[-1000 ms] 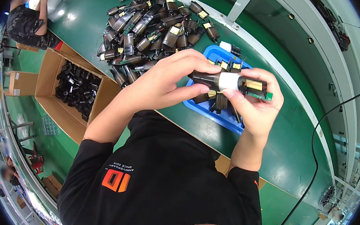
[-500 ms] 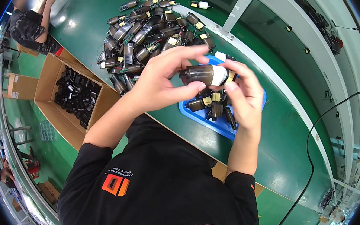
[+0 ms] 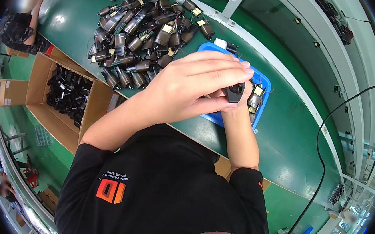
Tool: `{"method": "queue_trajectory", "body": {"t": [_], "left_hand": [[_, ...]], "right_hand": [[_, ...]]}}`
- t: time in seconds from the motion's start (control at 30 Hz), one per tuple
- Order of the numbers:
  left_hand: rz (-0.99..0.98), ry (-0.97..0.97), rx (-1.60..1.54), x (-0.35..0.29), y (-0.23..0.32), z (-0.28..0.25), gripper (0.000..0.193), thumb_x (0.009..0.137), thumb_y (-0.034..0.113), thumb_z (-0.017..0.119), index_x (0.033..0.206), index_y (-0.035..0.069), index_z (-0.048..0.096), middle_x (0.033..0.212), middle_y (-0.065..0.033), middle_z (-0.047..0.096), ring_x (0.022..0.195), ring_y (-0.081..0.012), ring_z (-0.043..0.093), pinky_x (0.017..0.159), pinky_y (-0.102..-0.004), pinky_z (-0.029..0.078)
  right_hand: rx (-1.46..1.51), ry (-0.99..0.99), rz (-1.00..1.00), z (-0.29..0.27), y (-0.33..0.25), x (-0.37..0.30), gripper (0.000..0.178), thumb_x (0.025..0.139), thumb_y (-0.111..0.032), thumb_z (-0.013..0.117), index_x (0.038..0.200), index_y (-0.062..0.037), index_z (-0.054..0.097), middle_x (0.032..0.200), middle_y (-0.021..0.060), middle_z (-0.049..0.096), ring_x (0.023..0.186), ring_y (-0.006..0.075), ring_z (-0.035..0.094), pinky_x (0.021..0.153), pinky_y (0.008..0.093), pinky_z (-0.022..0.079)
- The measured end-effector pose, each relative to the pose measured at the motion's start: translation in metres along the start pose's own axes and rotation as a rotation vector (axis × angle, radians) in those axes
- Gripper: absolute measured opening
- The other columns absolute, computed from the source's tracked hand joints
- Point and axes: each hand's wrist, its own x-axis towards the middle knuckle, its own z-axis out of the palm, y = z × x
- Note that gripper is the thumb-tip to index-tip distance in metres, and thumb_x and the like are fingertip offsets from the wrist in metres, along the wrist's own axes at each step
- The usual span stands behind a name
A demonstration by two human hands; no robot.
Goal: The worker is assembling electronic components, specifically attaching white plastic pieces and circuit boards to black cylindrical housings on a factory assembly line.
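My left hand is curled over a smoky, dark cylindrical unit, whose black end with a round recess pokes out past the fingers and thumb. My right hand is closed around the same unit from the other side, its fingers largely hidden behind the left. The unit's body is covered by both hands. Beneath them stands a blue tray with similar units carrying yellow labels. A white-and-black unit lies by the tray's far rim.
Many similar units are heaped on the green table at left. An open cardboard box of black parts stands by the table's near edge. Another person sits far left. A black cable hangs at right.
The unit has turned from sideways to end-on, its black end now showing. My left hand has moved right and over it, now covering much of my right hand. The whole view has shifted slightly.
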Motion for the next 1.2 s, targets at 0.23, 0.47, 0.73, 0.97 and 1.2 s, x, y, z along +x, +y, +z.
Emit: {"method": "queue_trajectory", "body": {"t": [0.23,0.47,0.73,0.97,1.2], "left_hand": [[-0.012,-0.051,-0.049,-0.002,0.003,0.004,0.054,0.069,0.006,0.077,0.12,0.003,0.06,0.119,-0.0115,0.064,0.109,-0.0308,0.062,0.093,-0.0404,0.052],[-0.008,-0.034,-0.036,-0.002,0.003,0.004,0.053,0.069,0.01,0.078,0.119,0.002,0.06,0.119,-0.013,0.064,0.109,-0.0324,0.063,0.093,-0.0407,0.053],[0.085,-0.041,-0.01,-0.004,-0.001,0.004,0.056,0.067,0.006,0.078,0.119,-0.002,0.061,0.118,-0.0182,0.065,0.108,-0.0326,0.065,0.092,-0.0397,0.053],[0.095,-0.05,0.041,-0.002,0.003,0.002,0.054,0.067,0.007,0.078,0.118,-0.002,0.061,0.12,-0.0189,0.064,0.109,-0.0325,0.064,0.092,-0.0385,0.053],[0.06,-0.01,0.022,-0.004,0.004,0.004,0.055,0.067,0.008,0.077,0.119,0.003,0.061,0.118,-0.0169,0.065,0.106,-0.0315,0.065,0.088,-0.039,0.054]], "right_hand": [[0.269,-0.055,0.02,-0.002,0.003,0.0,0.021,0.085,-0.01,0.056,0.106,-0.012,0.057,0.094,0.012,0.064,0.081,0.0248,0.068,0.065,0.0374,0.058],[0.063,-0.041,-0.001,-0.017,0.007,-0.002,0.017,0.088,-0.009,0.055,0.105,-0.0103,0.056,0.101,0.0127,0.062,0.092,0.0268,0.067,0.075,0.0388,0.058],[0.141,-0.178,0.016,-0.01,0.008,0.001,0.018,0.088,-0.008,0.054,0.107,-0.0065,0.056,0.109,0.0145,0.059,0.1,0.0263,0.064,0.082,0.0389,0.057],[0.114,-0.201,-0.035,-0.006,0.012,0.001,0.027,0.089,-0.008,0.053,0.116,-0.0035,0.055,0.112,0.0159,0.058,0.104,0.0267,0.063,0.086,0.0381,0.056],[0.129,-0.197,-0.009,-0.009,0.013,0.0,0.026,0.089,-0.008,0.055,0.115,-0.0039,0.056,0.113,0.016,0.058,0.104,0.027,0.063,0.086,0.0388,0.057]]}}
